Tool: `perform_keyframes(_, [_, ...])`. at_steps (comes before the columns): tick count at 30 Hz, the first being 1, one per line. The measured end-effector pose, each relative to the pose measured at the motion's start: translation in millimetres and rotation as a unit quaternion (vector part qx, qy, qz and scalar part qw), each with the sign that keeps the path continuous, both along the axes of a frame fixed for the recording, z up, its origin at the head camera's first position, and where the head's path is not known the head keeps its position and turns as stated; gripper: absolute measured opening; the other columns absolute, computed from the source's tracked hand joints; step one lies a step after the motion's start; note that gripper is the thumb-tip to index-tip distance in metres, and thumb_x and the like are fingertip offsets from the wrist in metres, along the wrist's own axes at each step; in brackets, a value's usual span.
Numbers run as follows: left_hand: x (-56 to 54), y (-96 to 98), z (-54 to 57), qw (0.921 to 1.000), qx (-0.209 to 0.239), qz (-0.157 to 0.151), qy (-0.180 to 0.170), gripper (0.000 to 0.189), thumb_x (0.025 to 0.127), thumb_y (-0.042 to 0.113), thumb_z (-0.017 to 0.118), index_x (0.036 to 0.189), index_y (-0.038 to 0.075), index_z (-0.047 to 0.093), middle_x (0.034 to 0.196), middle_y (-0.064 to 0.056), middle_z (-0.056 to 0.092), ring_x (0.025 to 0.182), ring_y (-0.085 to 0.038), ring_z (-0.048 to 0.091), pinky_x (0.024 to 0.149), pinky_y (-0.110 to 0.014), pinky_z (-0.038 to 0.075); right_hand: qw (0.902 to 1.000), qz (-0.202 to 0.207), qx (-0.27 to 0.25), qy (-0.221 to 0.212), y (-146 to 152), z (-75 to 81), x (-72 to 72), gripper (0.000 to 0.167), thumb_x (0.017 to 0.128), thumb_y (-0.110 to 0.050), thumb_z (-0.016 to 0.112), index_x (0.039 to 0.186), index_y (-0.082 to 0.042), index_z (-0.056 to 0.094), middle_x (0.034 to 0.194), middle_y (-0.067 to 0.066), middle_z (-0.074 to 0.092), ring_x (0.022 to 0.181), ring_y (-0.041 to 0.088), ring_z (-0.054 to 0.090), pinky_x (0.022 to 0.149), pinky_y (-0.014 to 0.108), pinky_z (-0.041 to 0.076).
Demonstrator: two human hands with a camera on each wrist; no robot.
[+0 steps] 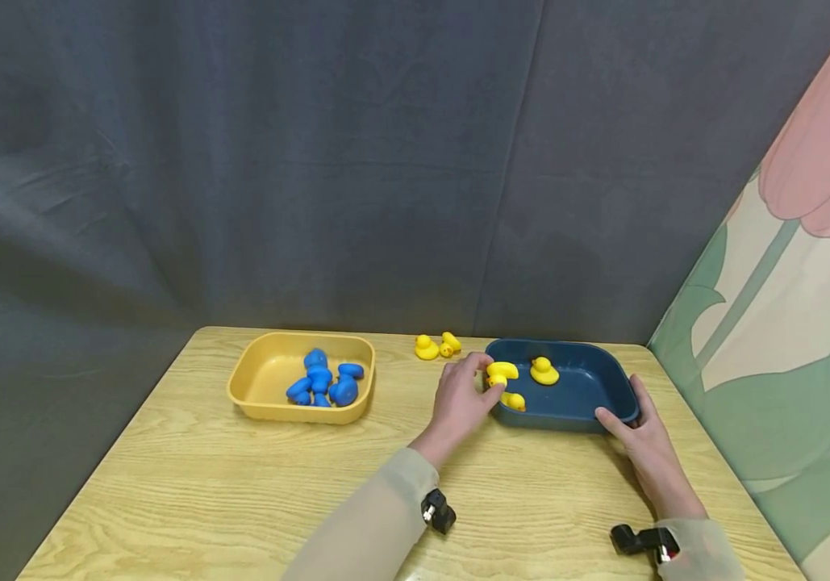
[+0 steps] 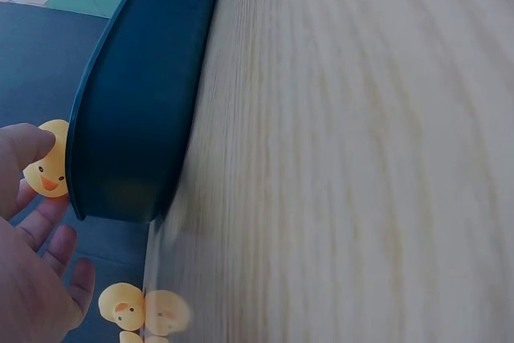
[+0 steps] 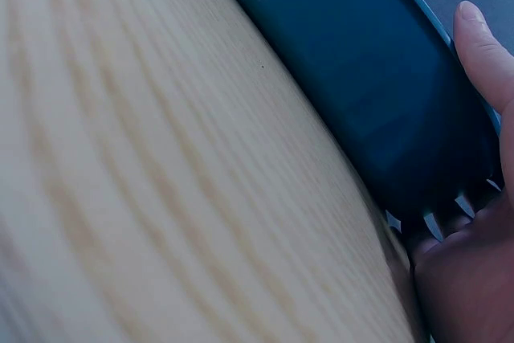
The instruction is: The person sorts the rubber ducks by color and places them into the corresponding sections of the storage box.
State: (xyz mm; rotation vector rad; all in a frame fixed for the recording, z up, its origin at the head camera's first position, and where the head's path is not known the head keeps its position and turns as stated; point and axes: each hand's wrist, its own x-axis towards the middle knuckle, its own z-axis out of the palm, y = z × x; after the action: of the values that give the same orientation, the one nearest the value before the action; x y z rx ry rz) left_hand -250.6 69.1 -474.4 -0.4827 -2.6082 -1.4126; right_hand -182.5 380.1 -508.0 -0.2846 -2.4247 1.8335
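Between thumb and fingers, my left hand (image 1: 458, 399) pinches a yellow rubber duck (image 1: 502, 373) at the left end of the dark blue bin (image 1: 577, 399). In the left wrist view this duck (image 2: 48, 170) shows its face and orange beak, right at the bin's rim. Two more yellow ducks lie inside the bin: one upright duck (image 1: 544, 371) near the middle, one duck (image 1: 513, 402) by the front left corner. My right hand (image 1: 650, 452) grips the bin's front right corner, its thumb (image 3: 482, 46) over the rim and its fingers along the outer wall.
Two yellow ducks, an upright duck (image 1: 426, 348) and a tipped duck (image 1: 451, 344), lie near the table's back edge, left of the dark blue bin. A yellow bin (image 1: 258, 379) holding several blue toys (image 1: 320, 379) stands further left. A grey curtain (image 1: 356, 202) hangs behind the table.
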Motion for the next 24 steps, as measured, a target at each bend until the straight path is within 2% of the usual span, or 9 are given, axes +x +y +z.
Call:
perform_keyframes(6, [0.5, 2.4, -1.8, 0.9999, -0.003, 0.0, -0.011, 0.041, 0.102, 0.027, 0.084, 0.139, 0.019, 0.069, 0.132, 0.003, 0.073, 0.123, -0.021, 0.057, 0.101, -0.036, 0.053, 1.0, 0.0, 0.007, -0.005, 0.8, -1.4, -0.6, 0.103, 0.113, -0.024, 0.066, 0.176, -0.023, -0.014, 0.183, 0.007, -0.016, 0.168, 0.034, -0.011, 0.125, 0.012, 0.008])
perform_keyframes(13, [-0.9, 1.7, -4.0, 1.0, 0.005, -0.001, 0.003, 0.041, 0.102, 0.025, 0.083, 0.139, 0.017, 0.069, 0.136, 0.002, 0.072, 0.126, -0.023, 0.059, 0.106, -0.039, 0.052, 0.9999, -0.002, 0.01, -0.008, 0.2, -0.7, -1.1, 0.103, 0.113, -0.025, 0.067, 0.176, -0.023, -0.015, 0.184, 0.007, -0.016, 0.168, 0.035, -0.01, 0.126, 0.014, 0.008])
perform_keyframes(17, [-1.7, 0.7, -5.2, 0.9999, 0.008, -0.002, 0.007, 0.042, 0.103, 0.025, 0.082, 0.141, 0.015, 0.069, 0.138, 0.001, 0.072, 0.128, -0.024, 0.059, 0.108, -0.04, 0.052, 1.0, -0.003, 0.004, -0.006, 0.1, -1.1, -1.3, 0.103, 0.113, -0.025, 0.067, 0.176, -0.024, -0.014, 0.184, 0.007, -0.015, 0.168, 0.034, -0.01, 0.125, 0.012, 0.009])
perform_keyframes(24, [-4.0, -2.1, -8.8, 0.9998, 0.018, -0.002, -0.01, 0.046, 0.105, 0.026, 0.079, 0.147, 0.013, 0.066, 0.143, 0.001, 0.069, 0.132, -0.024, 0.058, 0.11, -0.043, 0.052, 1.0, -0.002, 0.004, -0.006, 1.3, -1.9, -1.7, 0.103, 0.113, -0.024, 0.067, 0.176, -0.024, -0.014, 0.184, 0.007, -0.015, 0.168, 0.034, -0.01, 0.122, 0.009, 0.01])
